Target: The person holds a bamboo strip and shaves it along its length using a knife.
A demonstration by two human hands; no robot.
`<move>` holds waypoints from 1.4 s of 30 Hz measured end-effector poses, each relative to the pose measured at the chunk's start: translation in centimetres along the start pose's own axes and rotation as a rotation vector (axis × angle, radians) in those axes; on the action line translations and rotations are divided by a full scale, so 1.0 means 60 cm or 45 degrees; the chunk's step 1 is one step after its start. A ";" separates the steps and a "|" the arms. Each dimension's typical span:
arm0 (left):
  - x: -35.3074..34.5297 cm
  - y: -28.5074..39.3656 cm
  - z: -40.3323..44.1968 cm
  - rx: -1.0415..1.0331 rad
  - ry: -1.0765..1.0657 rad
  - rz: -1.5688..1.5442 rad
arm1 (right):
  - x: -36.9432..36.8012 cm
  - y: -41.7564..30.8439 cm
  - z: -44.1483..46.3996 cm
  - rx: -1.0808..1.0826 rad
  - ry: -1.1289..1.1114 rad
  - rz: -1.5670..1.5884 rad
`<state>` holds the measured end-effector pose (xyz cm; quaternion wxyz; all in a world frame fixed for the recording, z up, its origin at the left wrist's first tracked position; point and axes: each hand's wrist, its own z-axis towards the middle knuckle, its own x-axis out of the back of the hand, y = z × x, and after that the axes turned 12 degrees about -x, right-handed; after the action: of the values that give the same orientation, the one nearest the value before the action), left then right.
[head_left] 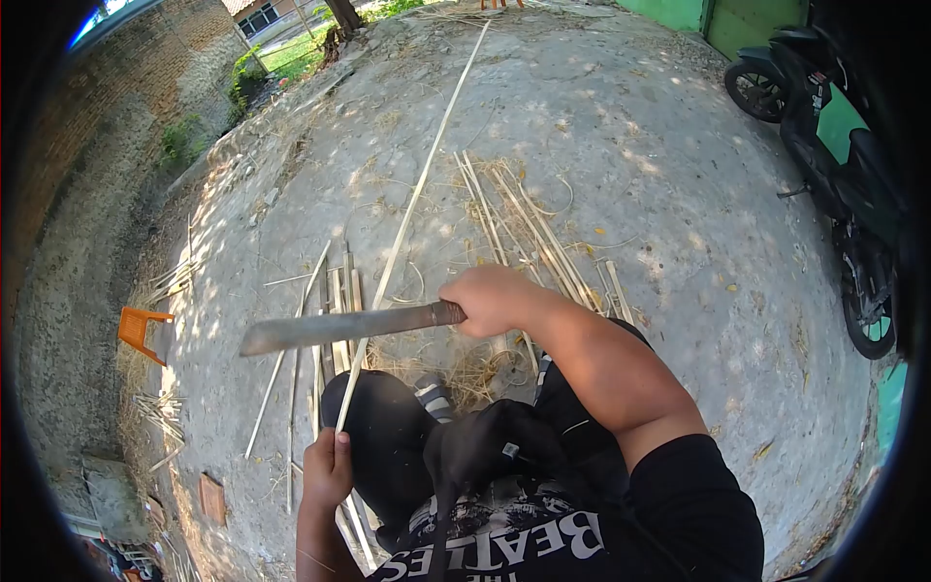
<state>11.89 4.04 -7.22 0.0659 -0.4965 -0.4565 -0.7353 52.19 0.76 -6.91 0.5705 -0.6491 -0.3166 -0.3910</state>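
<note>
My right hand [493, 301] is closed round the handle of a machete [339, 329], whose broad blade points left and looks slightly blurred. The blade crosses over a long bamboo strip [417, 194]; whether they touch I cannot tell. Near my left knee, my left hand [328, 469] grips the lower end of this strip, thumb on top. From there the strip runs far forward across the ground. Several more bamboo strips [349, 286] lie beneath the blade, and another bundle of strips [543, 238] lies ahead of my right arm.
Fibre shavings [475, 373] litter the concrete between my feet. An orange plastic stool [145, 333] stands at the left, near scattered bamboo pieces [160, 412] and a brick wall [126, 107]. A black motorcycle [844, 165] is parked at the right.
</note>
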 end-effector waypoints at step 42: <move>-0.027 0.040 0.018 -0.017 0.170 0.335 | 0.021 0.008 0.015 -0.099 -0.016 -0.162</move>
<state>14.71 2.87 -6.98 0.1885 -0.5025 -0.3772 -0.7548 53.36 1.52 -6.08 0.5167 -0.6518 -0.3455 -0.4345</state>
